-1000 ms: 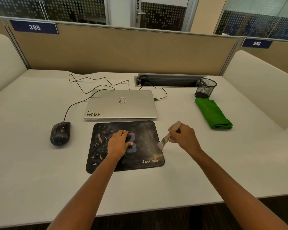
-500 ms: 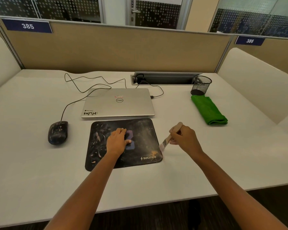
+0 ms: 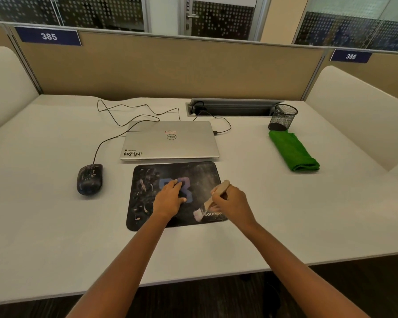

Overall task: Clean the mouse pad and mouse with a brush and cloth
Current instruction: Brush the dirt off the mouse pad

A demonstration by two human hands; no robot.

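A dark mouse pad (image 3: 145, 198) with pale smears lies on the white desk in front of the closed laptop. My left hand (image 3: 169, 199) presses flat on the pad's middle. My right hand (image 3: 231, 201) grips a wooden-handled brush (image 3: 213, 198); its white bristles touch the pad near the printed logo at the lower right. A dusty black wired mouse (image 3: 89, 179) sits left of the pad, apart from both hands. A folded green cloth (image 3: 292, 151) lies at the right of the desk.
A closed silver laptop (image 3: 170, 141) lies behind the pad, with cables running to a desk socket box (image 3: 234, 107). A black mesh pen cup (image 3: 283, 118) stands behind the cloth. Partition walls close off the desk's back and sides.
My right hand has swung the brush leftward from the pad's right edge onto the pad's lower right area. My left hand stays pressed on the pad.
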